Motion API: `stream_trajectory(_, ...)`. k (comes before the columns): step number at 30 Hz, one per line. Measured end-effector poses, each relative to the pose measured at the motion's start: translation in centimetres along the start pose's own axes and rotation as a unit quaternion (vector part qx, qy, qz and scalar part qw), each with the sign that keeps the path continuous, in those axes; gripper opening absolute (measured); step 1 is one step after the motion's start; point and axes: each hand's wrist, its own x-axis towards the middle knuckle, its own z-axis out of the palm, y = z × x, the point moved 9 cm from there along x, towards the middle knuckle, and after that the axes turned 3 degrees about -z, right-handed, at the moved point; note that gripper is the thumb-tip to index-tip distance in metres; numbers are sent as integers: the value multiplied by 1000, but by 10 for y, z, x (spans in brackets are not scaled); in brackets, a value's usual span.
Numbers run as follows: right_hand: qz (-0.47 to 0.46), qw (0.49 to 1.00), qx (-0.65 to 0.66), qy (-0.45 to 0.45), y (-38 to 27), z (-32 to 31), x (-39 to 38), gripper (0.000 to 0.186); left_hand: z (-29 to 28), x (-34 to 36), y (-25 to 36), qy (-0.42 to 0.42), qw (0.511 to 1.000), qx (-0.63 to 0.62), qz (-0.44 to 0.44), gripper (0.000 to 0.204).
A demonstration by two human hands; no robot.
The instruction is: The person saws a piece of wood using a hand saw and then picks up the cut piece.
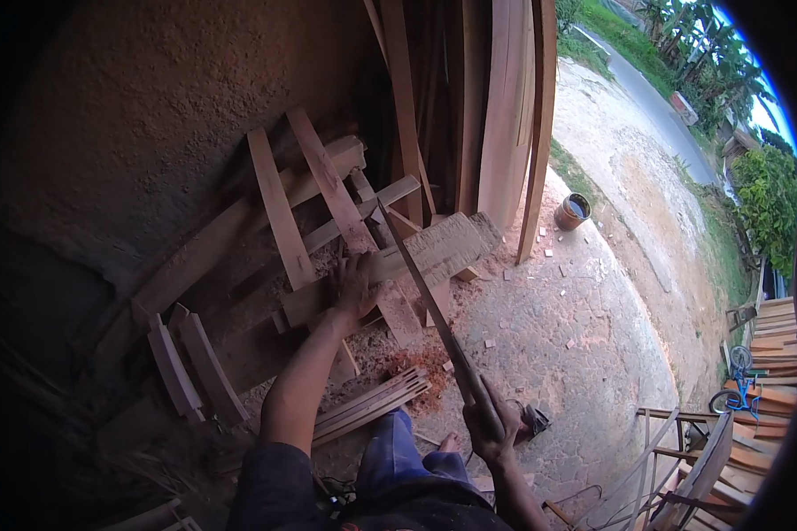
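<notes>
My right hand (491, 420) is wrapped round the handle of a long handsaw (438, 327). Its blade slants up and to the left, crossing in front of a thick sawn beam (434, 252). On the near side of the same beam, my left hand (354, 281) grips the end of a wooden board (332, 186) that slopes away toward the wall. Whether the saw teeth touch the wood cannot be made out. A second board (279, 208) lies to the left, roughly parallel to it.
Tall planks (505, 106) lean at the back. A bucket (572, 212) of dark liquid stands beyond the beam, among small wood chips. Stacked strips (376, 403) lie near my legs, a dark tool (533, 420) right of my right hand. Short pieces (175, 367) rest at left.
</notes>
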Motion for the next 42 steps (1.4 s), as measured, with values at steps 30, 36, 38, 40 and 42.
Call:
stream_trajectory(30, -45, 998, 41, -16, 36, -6, -10, 54, 9, 24, 13, 82, 987, -13, -134, 21)
stream_trajectory(36, -26, 999, -1, -45, 39, -9, -6, 53, 13, 26, 1, 133, 980, -49, -138, 21)
stream_trajectory(38, -24, 998, -21, -54, 42, -12, -6, 53, 10, 25, 4, 135, 975, -61, -163, 22)
stream_trajectory(40, -73, 997, 5, -21, 40, -15, -1, 56, 13, 26, 2, 120, 975, -64, -177, 24)
stream_trajectory(42, -90, 996, 16, -10, 40, -17, 1, 58, 14, 27, 2, 108, 975, -61, -185, 26)
